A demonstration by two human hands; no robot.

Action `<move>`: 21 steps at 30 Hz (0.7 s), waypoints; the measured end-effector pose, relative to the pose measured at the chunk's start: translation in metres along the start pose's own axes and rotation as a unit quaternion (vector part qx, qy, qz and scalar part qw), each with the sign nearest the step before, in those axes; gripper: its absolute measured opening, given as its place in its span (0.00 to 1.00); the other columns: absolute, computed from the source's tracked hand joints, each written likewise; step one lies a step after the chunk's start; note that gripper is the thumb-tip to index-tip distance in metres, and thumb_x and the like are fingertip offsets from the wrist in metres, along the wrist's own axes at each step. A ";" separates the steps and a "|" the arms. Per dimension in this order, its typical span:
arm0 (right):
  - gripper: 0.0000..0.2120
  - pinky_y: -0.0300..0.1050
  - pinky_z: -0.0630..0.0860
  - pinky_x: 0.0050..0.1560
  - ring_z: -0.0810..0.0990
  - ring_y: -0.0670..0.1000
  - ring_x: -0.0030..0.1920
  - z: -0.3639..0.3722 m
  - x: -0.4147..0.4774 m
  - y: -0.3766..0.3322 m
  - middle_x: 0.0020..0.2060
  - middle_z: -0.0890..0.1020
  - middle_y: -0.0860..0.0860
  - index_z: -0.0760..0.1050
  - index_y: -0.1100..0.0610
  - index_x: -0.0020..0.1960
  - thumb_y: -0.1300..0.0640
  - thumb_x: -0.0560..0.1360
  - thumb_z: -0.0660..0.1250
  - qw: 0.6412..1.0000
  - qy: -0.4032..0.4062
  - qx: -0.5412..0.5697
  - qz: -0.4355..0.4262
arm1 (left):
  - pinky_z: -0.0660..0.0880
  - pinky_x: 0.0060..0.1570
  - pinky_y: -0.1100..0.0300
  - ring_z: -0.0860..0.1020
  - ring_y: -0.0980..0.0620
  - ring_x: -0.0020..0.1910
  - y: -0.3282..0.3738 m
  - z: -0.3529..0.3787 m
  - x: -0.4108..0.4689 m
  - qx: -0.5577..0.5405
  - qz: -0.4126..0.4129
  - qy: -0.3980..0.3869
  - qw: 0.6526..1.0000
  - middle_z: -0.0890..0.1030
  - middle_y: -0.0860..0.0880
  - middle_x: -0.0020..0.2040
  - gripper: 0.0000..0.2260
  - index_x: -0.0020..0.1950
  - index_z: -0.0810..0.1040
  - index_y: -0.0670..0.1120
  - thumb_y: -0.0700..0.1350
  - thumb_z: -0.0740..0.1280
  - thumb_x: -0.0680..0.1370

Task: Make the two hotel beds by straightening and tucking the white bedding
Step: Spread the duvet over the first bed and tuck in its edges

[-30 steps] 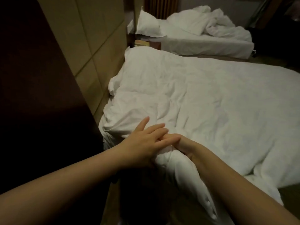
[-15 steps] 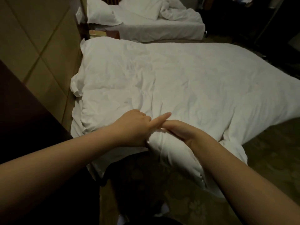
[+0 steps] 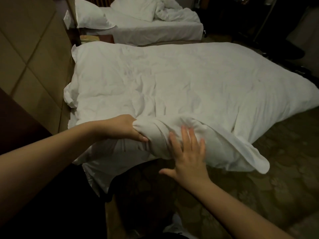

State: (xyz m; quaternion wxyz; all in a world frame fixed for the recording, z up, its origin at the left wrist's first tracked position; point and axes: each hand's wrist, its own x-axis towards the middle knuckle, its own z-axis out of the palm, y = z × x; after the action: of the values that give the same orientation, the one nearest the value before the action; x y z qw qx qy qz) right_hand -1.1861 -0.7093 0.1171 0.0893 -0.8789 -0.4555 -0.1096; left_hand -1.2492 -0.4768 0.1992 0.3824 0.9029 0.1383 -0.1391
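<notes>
Duvet [image 3: 189,87] corner bunched in left hand [image 3: 124,129]; right hand [image 3: 187,152] flat against it.

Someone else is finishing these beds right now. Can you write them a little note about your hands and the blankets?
Left hand grips the bunched corner of the near duvet. Right hand is open, fingers straight against that bundle. Duvet is spread over the near bed, wrinkled, one corner hanging off. Far bed: bedding in a rumpled heap, not made. To do: smooth and tuck the near duvet, then make the far bed.
</notes>
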 end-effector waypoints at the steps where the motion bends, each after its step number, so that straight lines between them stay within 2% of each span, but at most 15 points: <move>1: 0.59 0.71 0.59 0.65 0.58 0.64 0.71 0.006 0.006 0.001 0.71 0.63 0.63 0.52 0.54 0.76 0.37 0.54 0.77 1.000 0.007 0.008 0.017 | 0.70 0.40 0.71 0.79 0.65 0.39 0.000 -0.001 -0.001 -0.028 -0.004 -0.028 0.999 0.82 0.61 0.35 0.25 0.37 0.80 0.54 0.70 0.76 0.51; 3: 0.53 0.72 0.62 0.62 0.66 0.61 0.67 0.010 0.029 0.003 0.65 0.73 0.63 0.58 0.60 0.74 0.42 0.56 0.77 0.999 0.015 0.035 0.022 | 0.73 0.48 0.69 0.80 0.62 0.45 -0.003 -0.002 0.001 -0.061 0.000 -0.068 0.996 0.84 0.59 0.41 0.37 0.42 0.82 0.52 0.76 0.71 0.44; 5: 0.43 0.67 0.72 0.57 0.79 0.59 0.50 0.011 0.048 0.005 0.47 0.82 0.60 0.72 0.67 0.63 0.48 0.56 0.81 0.996 -0.011 0.089 -0.011 | 0.74 0.54 0.63 0.81 0.56 0.50 -0.006 -0.005 0.001 -0.095 0.002 -0.099 0.990 0.84 0.55 0.47 0.42 0.51 0.82 0.49 0.74 0.73 0.45; 6: 0.37 0.59 0.78 0.51 0.81 0.60 0.42 0.009 0.054 0.005 0.40 0.82 0.60 0.75 0.68 0.58 0.51 0.56 0.82 0.993 -0.038 0.105 -0.031 | 0.74 0.54 0.64 0.81 0.55 0.51 -0.007 -0.009 -0.001 -0.108 0.000 -0.112 0.988 0.84 0.54 0.50 0.43 0.54 0.81 0.49 0.73 0.74 0.46; 7: 0.33 0.51 0.78 0.46 0.81 0.62 0.41 0.002 0.059 0.002 0.41 0.82 0.61 0.74 0.68 0.59 0.53 0.61 0.81 0.989 -0.069 0.126 -0.044 | 0.74 0.53 0.66 0.81 0.56 0.51 -0.009 -0.013 -0.003 -0.111 -0.003 -0.124 0.986 0.84 0.54 0.51 0.44 0.56 0.80 0.48 0.72 0.75 0.47; 9: 0.28 0.49 0.72 0.48 0.78 0.63 0.51 -0.011 0.065 -0.002 0.52 0.81 0.62 0.69 0.62 0.68 0.54 0.72 0.73 0.970 -0.142 0.191 -0.044 | 0.74 0.48 0.72 0.80 0.61 0.50 -0.011 -0.022 -0.009 -0.089 -0.022 -0.137 0.986 0.83 0.57 0.50 0.42 0.55 0.80 0.50 0.72 0.74 0.47; 10: 0.25 0.49 0.71 0.50 0.77 0.62 0.54 -0.013 0.067 -0.003 0.55 0.81 0.60 0.69 0.59 0.67 0.54 0.73 0.71 0.960 -0.166 0.225 -0.031 | 0.72 0.47 0.74 0.80 0.63 0.49 -0.011 -0.026 -0.012 -0.068 -0.035 -0.136 0.988 0.83 0.59 0.49 0.42 0.53 0.79 0.52 0.74 0.73 0.46; 12: 0.15 0.50 0.75 0.51 0.80 0.56 0.52 -0.022 0.070 -0.004 0.51 0.83 0.55 0.75 0.55 0.57 0.59 0.72 0.70 0.925 -0.197 0.324 0.007 | 0.69 0.50 0.74 0.77 0.65 0.51 -0.008 -0.033 -0.015 0.017 -0.043 -0.106 0.993 0.81 0.60 0.54 0.42 0.54 0.77 0.55 0.76 0.70 0.46; 13: 0.09 0.50 0.77 0.50 0.81 0.51 0.48 -0.030 0.071 -0.006 0.45 0.83 0.51 0.77 0.53 0.51 0.61 0.71 0.69 0.898 -0.203 0.388 0.038 | 0.66 0.55 0.70 0.75 0.62 0.56 -0.005 -0.033 -0.015 0.080 -0.032 -0.073 0.994 0.78 0.57 0.61 0.43 0.60 0.73 0.57 0.76 0.70 0.50; 14: 0.08 0.49 0.78 0.50 0.81 0.48 0.45 -0.034 0.073 -0.005 0.42 0.83 0.48 0.78 0.51 0.46 0.63 0.71 0.69 0.874 -0.207 0.436 0.063 | 0.65 0.59 0.66 0.71 0.57 0.62 0.001 -0.029 -0.015 0.151 -0.009 -0.031 0.988 0.73 0.53 0.67 0.46 0.68 0.66 0.56 0.75 0.70 0.55; 16: 0.09 0.48 0.78 0.51 0.81 0.48 0.46 -0.038 0.081 -0.009 0.44 0.83 0.51 0.79 0.56 0.50 0.66 0.73 0.67 0.853 -0.229 0.463 0.082 | 0.62 0.64 0.58 0.65 0.49 0.68 0.018 -0.010 -0.016 0.310 0.077 0.039 0.947 0.64 0.48 0.72 0.50 0.77 0.52 0.55 0.71 0.70 0.62; 18: 0.16 0.44 0.73 0.57 0.78 0.53 0.56 -0.039 0.085 -0.015 0.57 0.78 0.62 0.73 0.63 0.64 0.67 0.76 0.64 0.862 -0.294 0.407 0.068 | 0.62 0.63 0.53 0.64 0.47 0.68 0.032 0.017 -0.014 0.444 0.154 0.069 0.880 0.64 0.49 0.70 0.52 0.77 0.44 0.57 0.72 0.67 0.63; 19: 0.19 0.41 0.69 0.58 0.75 0.55 0.61 -0.035 0.084 -0.017 0.63 0.74 0.64 0.68 0.65 0.68 0.67 0.77 0.63 0.869 -0.315 0.376 0.063 | 0.64 0.60 0.53 0.66 0.47 0.65 0.035 0.029 -0.012 0.479 0.166 0.072 0.859 0.67 0.49 0.67 0.51 0.77 0.44 0.57 0.73 0.66 0.63; 20: 0.20 0.39 0.67 0.57 0.73 0.56 0.64 -0.032 0.080 -0.019 0.66 0.72 0.63 0.66 0.66 0.69 0.65 0.78 0.63 0.868 -0.318 0.376 0.069 | 0.66 0.56 0.53 0.70 0.47 0.61 0.033 0.036 -0.008 0.491 0.159 0.069 0.854 0.71 0.49 0.63 0.49 0.77 0.46 0.57 0.73 0.65 0.64; 21: 0.21 0.39 0.67 0.57 0.72 0.55 0.64 -0.027 0.075 -0.020 0.65 0.73 0.61 0.67 0.65 0.68 0.64 0.77 0.66 0.861 -0.326 0.383 0.083 | 0.67 0.53 0.54 0.73 0.46 0.58 0.030 0.042 -0.006 0.478 0.140 0.061 0.865 0.74 0.49 0.59 0.46 0.76 0.51 0.56 0.73 0.64 0.65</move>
State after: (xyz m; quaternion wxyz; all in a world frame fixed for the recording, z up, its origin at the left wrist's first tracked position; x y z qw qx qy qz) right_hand -1.1639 -0.6461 0.1647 0.2741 -0.7958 -0.3900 0.3735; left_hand -1.2498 -0.5285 0.1925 -0.0900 0.9916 -0.0499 -0.0782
